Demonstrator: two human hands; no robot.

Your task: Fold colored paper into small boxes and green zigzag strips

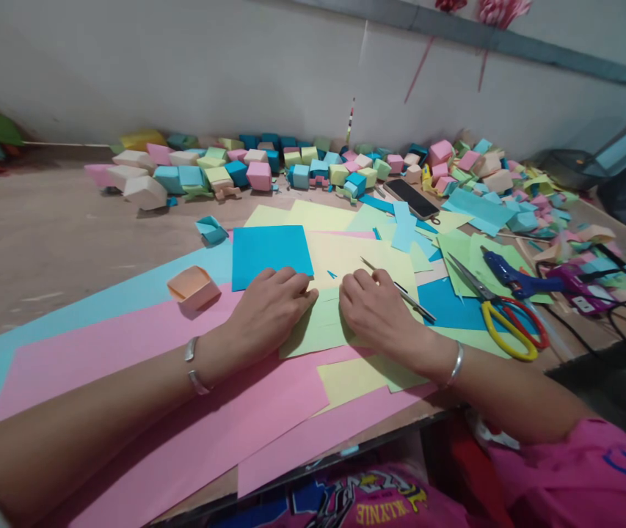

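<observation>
Head view: nearest, along the table's front edge, pink sheets lie overlapping, with a pale yellow piece on them. Just beyond, a light green sheet lies between and under the person's two hands, in the middle of the work area. The left hand rests palm down at its left side, fingers close together and bent, their tips near the sheet's far edge; whether they pinch the paper I cannot tell. The right hand rests on its right side, fingers curled inward, their grip likewise hidden. A slim pointed tool shows on both sides of the right hand. Farther off, a bright blue sheet lies just past the left fingers, with an open peach paper box to its left. Scissors with yellow and red handles and a blue-and-purple glue gun lie to the right. Beyond sits a phone, then folded paper blocks crowd along the wall.
</observation>
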